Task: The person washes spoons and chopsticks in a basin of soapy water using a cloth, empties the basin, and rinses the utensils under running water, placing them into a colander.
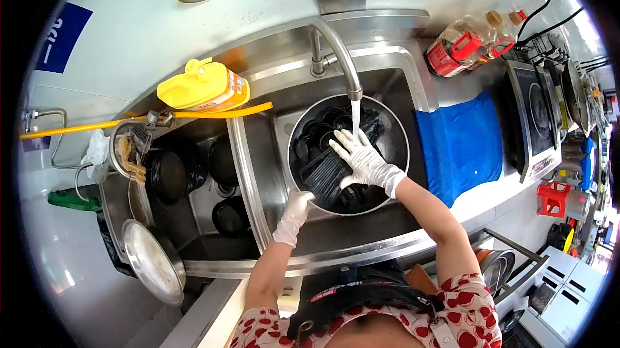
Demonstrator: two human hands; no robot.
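Observation:
A large round metal basin (402, 130) stands in the right-hand sink, holding black utensils or dishes (326, 170) whose exact kind I cannot make out. From the curved faucet (345, 64) water runs down onto my right hand (361, 161), which wears a white glove and lies with fingers spread over the black items. My left hand (298, 212), also gloved, is closed at the basin's lower left rim; what its fingers hold, if anything, is hidden.
The left sink holds black bowls (169, 177). Behind it stand a yellow jug (203, 88) and a yellow hose (223, 113). A metal pan (152, 261) leans at the lower left. Rightward are a blue cloth (460, 148), bottles (462, 48) and a cooktop (533, 112).

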